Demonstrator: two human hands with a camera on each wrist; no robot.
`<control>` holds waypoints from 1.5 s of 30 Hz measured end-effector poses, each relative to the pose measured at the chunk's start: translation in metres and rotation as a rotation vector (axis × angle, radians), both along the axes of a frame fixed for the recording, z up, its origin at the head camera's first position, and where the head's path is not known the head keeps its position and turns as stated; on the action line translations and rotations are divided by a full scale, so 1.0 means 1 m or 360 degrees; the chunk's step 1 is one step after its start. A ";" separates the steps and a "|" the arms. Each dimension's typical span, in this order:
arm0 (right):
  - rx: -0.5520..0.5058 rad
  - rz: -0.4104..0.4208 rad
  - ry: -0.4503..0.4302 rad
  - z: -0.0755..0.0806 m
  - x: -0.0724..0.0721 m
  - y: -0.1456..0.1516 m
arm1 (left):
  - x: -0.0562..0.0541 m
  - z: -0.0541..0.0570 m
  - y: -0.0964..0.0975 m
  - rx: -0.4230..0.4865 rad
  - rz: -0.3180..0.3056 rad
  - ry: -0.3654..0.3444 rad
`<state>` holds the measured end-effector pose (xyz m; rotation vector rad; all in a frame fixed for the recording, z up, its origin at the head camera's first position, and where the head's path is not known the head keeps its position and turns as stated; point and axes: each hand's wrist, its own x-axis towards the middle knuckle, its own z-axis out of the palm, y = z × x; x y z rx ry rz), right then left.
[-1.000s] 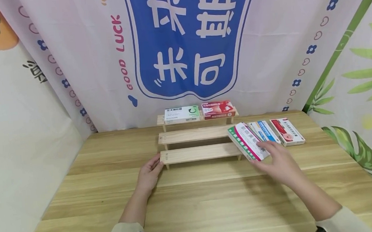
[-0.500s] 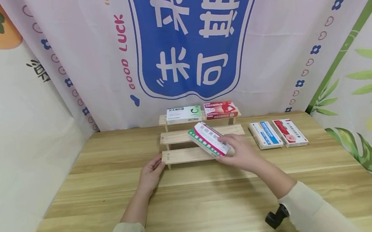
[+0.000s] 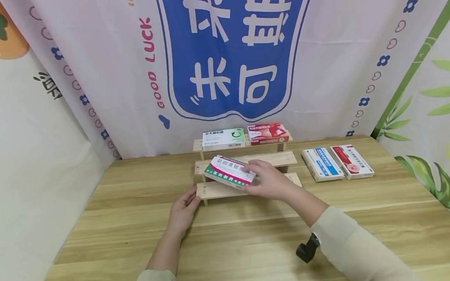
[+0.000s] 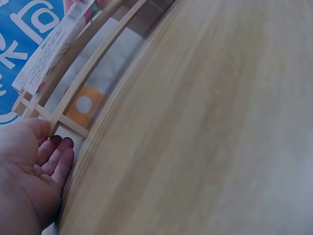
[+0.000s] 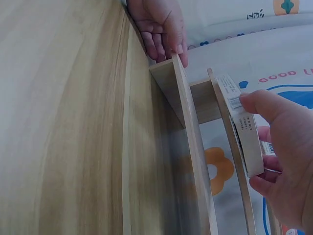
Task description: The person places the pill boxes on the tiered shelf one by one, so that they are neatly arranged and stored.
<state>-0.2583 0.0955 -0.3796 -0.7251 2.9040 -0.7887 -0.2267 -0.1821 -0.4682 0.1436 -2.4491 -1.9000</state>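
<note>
My right hand (image 3: 269, 182) pinches a white, magenta and green medicine box (image 3: 227, 171). The box is tilted over the left part of the middle step of a three-step wooden display rack (image 3: 213, 190); whether it touches the step is unclear. In the right wrist view, thumb and fingers hold opposite edges of the medicine box (image 5: 243, 125). My left hand (image 3: 182, 211) grips the left end of the lowest step. The left wrist view shows its thumb against the board end, other fingers loosely bent below.
On the top step lie a white-green medicine box (image 3: 223, 138) and a red medicine box (image 3: 267, 132). Right of the rack, a blue-white box (image 3: 322, 163) and a red-white box (image 3: 352, 161) lie side by side on the wooden table (image 3: 233, 245). A printed curtain (image 3: 125, 78) hangs behind.
My right hand has carried the medicine box leftward from beside the other two boxes to over the middle step, turning it closer to level with the step. The left hand stays on the rack.
</note>
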 end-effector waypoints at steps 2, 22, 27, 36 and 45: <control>0.0003 -0.0014 0.0015 -0.001 -0.003 -0.001 | 0.000 -0.001 0.001 0.0001 0.0003 0.0005; -0.0050 -0.0350 0.0181 -0.013 -0.018 -0.015 | -0.001 0.000 0.001 0.0022 0.0004 -0.0012; -0.0024 -0.0377 0.0222 -0.014 -0.021 -0.017 | -0.001 0.000 0.001 0.0022 0.0000 -0.0017; -0.0129 -0.0374 0.0183 -0.015 -0.021 -0.012 | -0.001 -0.001 0.001 0.0016 0.0003 -0.0032; -0.0316 -0.0431 0.0159 -0.014 -0.011 0.038 | -0.001 0.001 0.001 0.0008 -0.0008 -0.0026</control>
